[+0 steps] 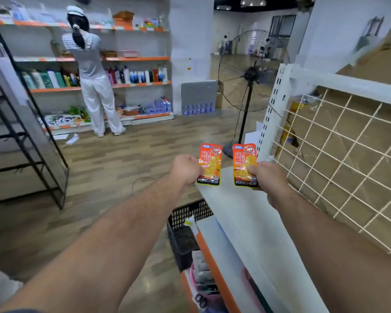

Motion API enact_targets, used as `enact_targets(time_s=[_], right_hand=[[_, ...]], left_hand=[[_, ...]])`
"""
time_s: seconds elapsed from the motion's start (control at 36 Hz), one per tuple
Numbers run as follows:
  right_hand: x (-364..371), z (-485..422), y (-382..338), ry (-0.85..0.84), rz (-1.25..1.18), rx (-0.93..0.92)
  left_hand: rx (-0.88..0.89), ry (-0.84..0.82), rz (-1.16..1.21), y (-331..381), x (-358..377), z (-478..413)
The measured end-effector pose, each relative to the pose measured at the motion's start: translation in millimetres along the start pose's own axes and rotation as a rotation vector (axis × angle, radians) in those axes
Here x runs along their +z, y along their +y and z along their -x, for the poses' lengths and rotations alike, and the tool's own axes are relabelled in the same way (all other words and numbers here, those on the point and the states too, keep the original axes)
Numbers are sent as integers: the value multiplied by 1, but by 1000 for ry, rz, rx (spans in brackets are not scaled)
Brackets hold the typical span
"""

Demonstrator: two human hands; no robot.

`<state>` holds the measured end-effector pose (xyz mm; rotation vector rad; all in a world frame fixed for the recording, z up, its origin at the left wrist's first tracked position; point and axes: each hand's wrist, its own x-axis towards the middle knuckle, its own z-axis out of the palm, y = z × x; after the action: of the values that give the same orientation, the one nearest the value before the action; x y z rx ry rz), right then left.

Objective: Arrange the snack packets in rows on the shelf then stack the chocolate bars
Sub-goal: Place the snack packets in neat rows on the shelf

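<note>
Head view: your left hand [185, 169] is pinching the left packet [210, 164] at the front edge of the shelf [235, 211]; your right hand [269, 177] is pinching the right packet [245, 164] above it. Caution: releasing early is risking a fall off that edge.

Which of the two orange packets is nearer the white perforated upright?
The orange-and-yellow KONCHEW snack packet pinched by the right hand. It sits beside the white perforated shelf upright; the matching packet in the left hand is farther out.
</note>
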<state>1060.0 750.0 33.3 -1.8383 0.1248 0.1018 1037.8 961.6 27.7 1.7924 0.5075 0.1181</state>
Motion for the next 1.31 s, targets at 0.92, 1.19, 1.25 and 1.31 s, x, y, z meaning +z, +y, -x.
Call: enact_targets(time_s=[0.92, 1.19, 1.25, 1.31], right_hand=[[-14, -115, 15, 694, -129, 241], [13, -102, 18, 851, -115, 333], [17, -101, 18, 860, -112, 354], [21, -99, 19, 853, -101, 373]], left_hand=[[299, -797, -227, 47, 143, -216], [236, -1009, -304, 31, 162, -231], [210, -1007, -311, 27, 167, -230], [210, -998, -341, 22, 172, -232]])
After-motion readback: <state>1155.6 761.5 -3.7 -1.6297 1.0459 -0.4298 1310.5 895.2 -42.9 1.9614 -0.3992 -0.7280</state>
